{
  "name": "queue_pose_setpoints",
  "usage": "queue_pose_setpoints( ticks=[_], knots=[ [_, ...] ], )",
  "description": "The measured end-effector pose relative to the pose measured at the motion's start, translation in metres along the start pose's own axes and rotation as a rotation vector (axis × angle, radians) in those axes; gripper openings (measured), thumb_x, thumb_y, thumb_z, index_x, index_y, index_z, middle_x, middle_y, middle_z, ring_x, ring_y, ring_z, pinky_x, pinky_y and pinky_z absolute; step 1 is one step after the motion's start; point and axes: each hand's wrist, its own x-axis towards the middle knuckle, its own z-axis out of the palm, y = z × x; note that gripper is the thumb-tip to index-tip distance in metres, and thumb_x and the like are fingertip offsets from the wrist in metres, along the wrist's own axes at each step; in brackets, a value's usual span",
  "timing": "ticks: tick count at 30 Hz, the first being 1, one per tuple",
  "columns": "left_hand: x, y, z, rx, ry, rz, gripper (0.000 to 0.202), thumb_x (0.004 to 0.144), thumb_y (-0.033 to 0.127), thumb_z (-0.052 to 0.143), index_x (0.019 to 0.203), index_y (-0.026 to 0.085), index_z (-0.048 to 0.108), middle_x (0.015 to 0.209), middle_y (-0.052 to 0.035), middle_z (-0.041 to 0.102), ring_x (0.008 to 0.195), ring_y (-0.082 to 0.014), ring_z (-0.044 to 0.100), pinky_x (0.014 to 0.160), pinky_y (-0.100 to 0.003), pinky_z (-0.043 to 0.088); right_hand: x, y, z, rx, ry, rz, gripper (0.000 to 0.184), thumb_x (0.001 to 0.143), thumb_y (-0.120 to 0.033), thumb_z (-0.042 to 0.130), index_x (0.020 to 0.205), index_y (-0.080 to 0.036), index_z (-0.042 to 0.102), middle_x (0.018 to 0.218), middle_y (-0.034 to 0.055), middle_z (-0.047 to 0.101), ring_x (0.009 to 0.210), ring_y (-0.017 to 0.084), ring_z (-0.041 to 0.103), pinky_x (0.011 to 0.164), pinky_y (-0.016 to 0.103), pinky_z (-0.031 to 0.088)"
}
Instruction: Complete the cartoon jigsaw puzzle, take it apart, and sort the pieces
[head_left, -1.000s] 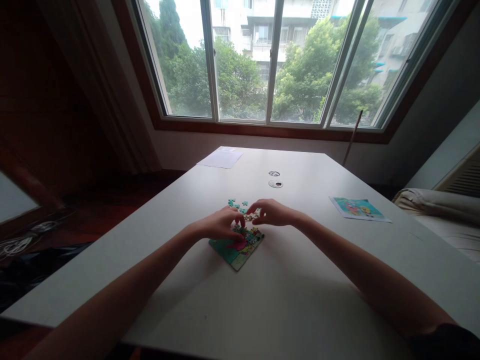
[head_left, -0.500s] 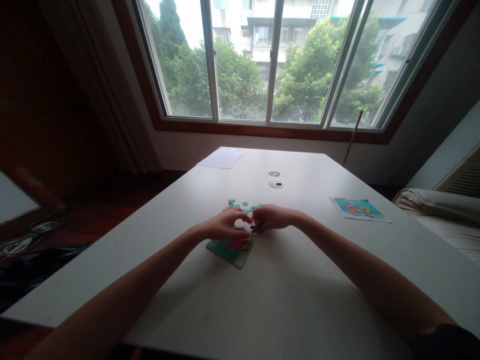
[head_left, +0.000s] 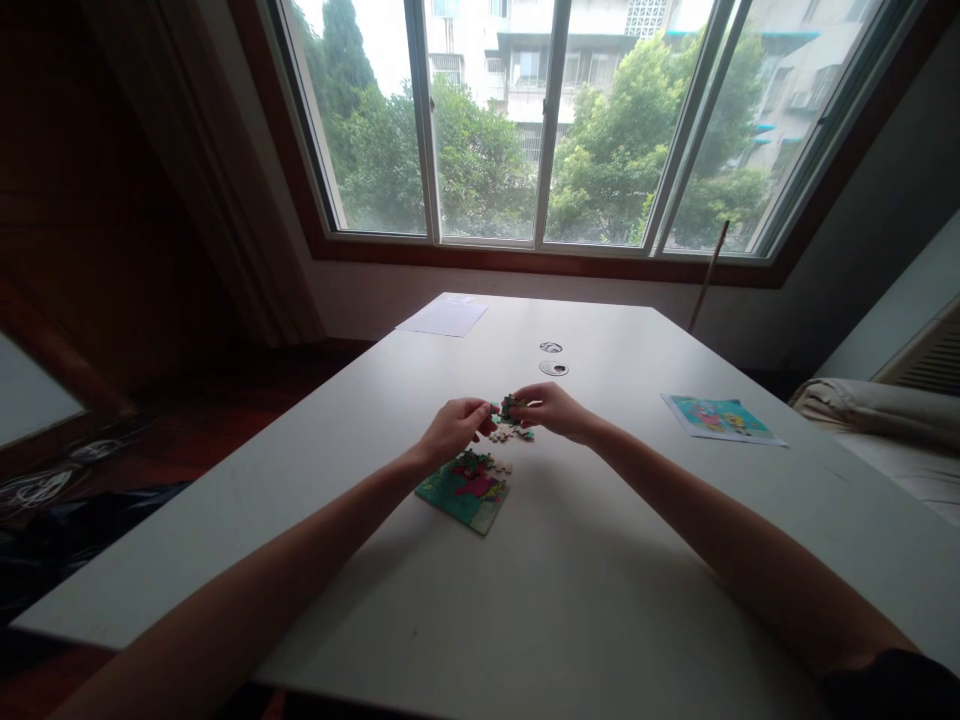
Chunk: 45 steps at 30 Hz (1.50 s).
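Observation:
My left hand is closed in a pinch above the table, with a small green puzzle piece at its fingertips. Facing it, my right hand grips a small cluster of dark green puzzle pieces between thumb and fingers. Below the hands, loose puzzle pieces lie in a little heap, partly hidden by the left fingers. Nearer to me is a partly assembled jigsaw puzzle, green with a pink figure, its far edge ragged.
On the white table, a colourful picture sheet lies to the right. Two round discs are farther back, and white paper rests at the far left corner. Beyond stands a window; a rolled cloth is at the right.
Both hands have lifted and moved away from me, and the right hand has raised the cluster of pieces. More of the assembled puzzle's far side now shows.

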Motion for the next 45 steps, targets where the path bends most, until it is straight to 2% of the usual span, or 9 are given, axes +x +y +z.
queue_pose_setpoints(
  ticks=[4, 7, 10, 18, 21, 26, 31, 39, 45],
  knots=[
    [0.001, -0.004, -0.003, 0.069, 0.010, 0.026, 0.032, 0.074, 0.040, 0.054, 0.082, 0.012, 0.064, 0.066, -0.0057, 0.063, 0.058, -0.0135, 0.057, 0.048, -0.021, 0.041, 0.000, 0.003, 0.002, 0.008, 0.035, 0.003, 0.027, 0.061, -0.028, 0.069, 0.081, -0.011, 0.062, 0.070, 0.0045, 0.063, 0.060, 0.010, 0.056, 0.053, 0.022, 0.045],
    [-0.002, 0.000, -0.002, -0.075, -0.071, -0.012, 0.033, 0.071, 0.041, 0.058, 0.083, 0.011, 0.062, 0.067, -0.0060, 0.063, 0.059, -0.0136, 0.058, 0.050, -0.022, 0.042, -0.001, 0.004, 0.004, 0.011, 0.048, -0.066, 0.028, 0.059, -0.026, 0.071, 0.080, -0.012, 0.061, 0.068, 0.0040, 0.064, 0.058, 0.010, 0.057, 0.050, 0.020, 0.044],
    [-0.003, 0.003, 0.002, -0.256, -0.086, -0.054, 0.032, 0.067, 0.038, 0.064, 0.081, 0.010, 0.058, 0.067, -0.0062, 0.063, 0.061, -0.0142, 0.060, 0.055, -0.023, 0.045, -0.001, 0.004, 0.006, 0.031, 0.059, -0.079, 0.026, 0.059, -0.027, 0.071, 0.077, -0.011, 0.062, 0.066, 0.0038, 0.064, 0.058, 0.010, 0.057, 0.051, 0.020, 0.045],
    [0.002, -0.002, 0.005, -0.489, 0.026, -0.061, 0.033, 0.058, 0.032, 0.073, 0.078, 0.011, 0.056, 0.068, -0.0037, 0.062, 0.061, -0.0136, 0.061, 0.058, -0.025, 0.046, -0.002, 0.003, 0.007, 0.376, 0.076, 0.182, 0.018, 0.067, -0.021, 0.067, 0.080, -0.011, 0.061, 0.062, 0.0020, 0.061, 0.056, 0.007, 0.058, 0.051, 0.015, 0.047],
    [0.003, -0.001, 0.004, -0.481, 0.050, -0.050, 0.031, 0.057, 0.029, 0.073, 0.077, 0.011, 0.057, 0.067, -0.0031, 0.062, 0.058, -0.0130, 0.060, 0.056, -0.025, 0.045, -0.002, 0.005, 0.006, 0.364, 0.086, 0.207, 0.016, 0.067, -0.019, 0.067, 0.079, -0.011, 0.060, 0.060, 0.0018, 0.061, 0.054, 0.008, 0.058, 0.050, 0.016, 0.047],
    [0.004, -0.002, 0.003, -0.404, 0.065, -0.064, 0.022, 0.059, 0.023, 0.069, 0.076, 0.010, 0.061, 0.062, -0.0031, 0.062, 0.055, -0.0112, 0.057, 0.052, -0.022, 0.042, -0.003, 0.005, 0.008, 0.198, 0.109, 0.099, 0.019, 0.064, -0.023, 0.069, 0.075, -0.012, 0.059, 0.062, 0.0028, 0.063, 0.058, 0.009, 0.059, 0.051, 0.017, 0.046],
    [0.004, -0.006, 0.003, -0.472, 0.001, -0.098, 0.026, 0.060, 0.025, 0.070, 0.080, 0.010, 0.063, 0.068, -0.0058, 0.064, 0.062, -0.0125, 0.059, 0.058, -0.024, 0.044, -0.005, 0.004, 0.010, 0.195, 0.091, 0.055, 0.027, 0.060, -0.030, 0.072, 0.075, -0.012, 0.057, 0.063, 0.0034, 0.064, 0.063, 0.011, 0.060, 0.055, 0.020, 0.046],
    [-0.002, 0.001, 0.007, -0.442, -0.043, -0.091, 0.026, 0.061, 0.024, 0.070, 0.081, 0.010, 0.062, 0.072, -0.0069, 0.065, 0.069, -0.0151, 0.060, 0.065, -0.027, 0.046, -0.002, 0.008, 0.017, 0.137, 0.137, -0.033, 0.035, 0.057, -0.039, 0.071, 0.077, -0.011, 0.062, 0.063, 0.0035, 0.063, 0.055, 0.010, 0.056, 0.053, 0.023, 0.047],
    [-0.003, 0.007, 0.008, -0.342, 0.020, 0.000, 0.023, 0.058, 0.020, 0.071, 0.075, 0.009, 0.061, 0.066, -0.0049, 0.064, 0.062, -0.0142, 0.059, 0.059, -0.027, 0.046, -0.003, 0.006, 0.018, 0.212, 0.136, 0.075, 0.033, 0.058, -0.038, 0.071, 0.075, -0.011, 0.062, 0.067, 0.0050, 0.062, 0.060, 0.011, 0.058, 0.050, 0.020, 0.043]
  ],
)
